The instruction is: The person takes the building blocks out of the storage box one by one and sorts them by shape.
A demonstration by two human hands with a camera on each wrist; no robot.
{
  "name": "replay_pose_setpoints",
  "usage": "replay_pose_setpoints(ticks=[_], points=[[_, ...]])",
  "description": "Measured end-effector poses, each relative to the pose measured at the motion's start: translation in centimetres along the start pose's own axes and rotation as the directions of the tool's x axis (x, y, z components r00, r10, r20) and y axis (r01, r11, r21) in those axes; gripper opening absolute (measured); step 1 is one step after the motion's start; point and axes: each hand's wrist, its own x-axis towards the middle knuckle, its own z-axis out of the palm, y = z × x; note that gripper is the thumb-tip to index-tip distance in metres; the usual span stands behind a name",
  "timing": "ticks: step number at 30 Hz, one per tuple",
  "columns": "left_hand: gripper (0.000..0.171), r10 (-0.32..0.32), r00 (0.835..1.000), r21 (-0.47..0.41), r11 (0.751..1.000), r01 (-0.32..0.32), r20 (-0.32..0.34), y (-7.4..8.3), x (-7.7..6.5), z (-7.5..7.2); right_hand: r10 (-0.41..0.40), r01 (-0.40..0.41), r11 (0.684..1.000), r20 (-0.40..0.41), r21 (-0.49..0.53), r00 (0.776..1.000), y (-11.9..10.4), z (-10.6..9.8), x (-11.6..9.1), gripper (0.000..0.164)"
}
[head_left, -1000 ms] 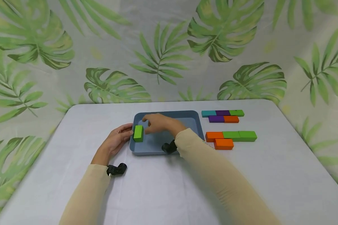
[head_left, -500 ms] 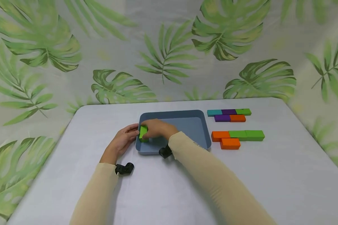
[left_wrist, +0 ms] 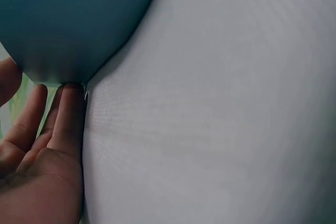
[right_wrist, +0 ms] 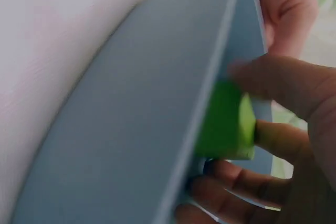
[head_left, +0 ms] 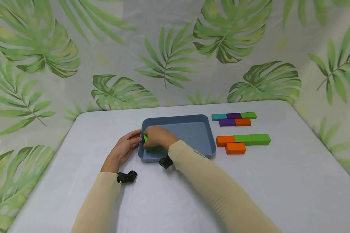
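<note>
A shallow blue-grey tray (head_left: 192,134) lies on the table in the head view. Against its left side rest the fingertips of my left hand (head_left: 124,147), fairly straight; in the left wrist view they meet the tray's outer wall (left_wrist: 79,30). Inside the tray's left end my right hand (head_left: 158,136) holds a bright green block (head_left: 149,148), mostly covered by that hand from above. In the right wrist view the green block (right_wrist: 223,121) sits between the thumb, which is blurred, and the other fingers. The near wall hides part of it there.
Right of the tray, a back group of blocks in teal, purple, green and orange (head_left: 243,122) lies in two rows. Nearer stands a group of larger orange and green blocks (head_left: 242,138). A leaf-patterned cloth (head_left: 175,58) hangs behind the table.
My right hand has come down and left from above the tray onto the green block, its fingers closing around it. The left hand stays at the tray's left side. The head view has shifted slightly.
</note>
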Motion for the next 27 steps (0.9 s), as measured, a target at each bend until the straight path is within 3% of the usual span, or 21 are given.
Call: replay_pose_setpoints(ticks=[8,18,22,27], points=[[0.059,-0.011,1.0,0.017,1.0,0.011,-0.008,0.4,-0.2,-0.2,-0.044,0.044,0.999,0.011,-0.017,0.999,0.4,-0.1,-0.2,0.05],[0.058,-0.026,0.999,0.009,1.0,0.026,-0.019,-0.1,-0.3,-0.5,-0.078,0.076,0.997,-0.091,-0.025,0.993,3.2,-1.0,-0.3,0.055],[0.059,-0.021,1.0,0.007,1.0,0.021,-0.017,-0.2,-0.1,-0.3,-0.122,0.122,0.993,-0.141,-0.007,0.982,5.2,-2.1,-1.9,0.052],[0.058,-0.011,1.0,0.006,1.0,0.011,-0.009,-0.2,0.2,0.2,-0.209,0.221,0.975,-0.238,0.022,0.948,8.8,-4.1,-6.1,0.053]])
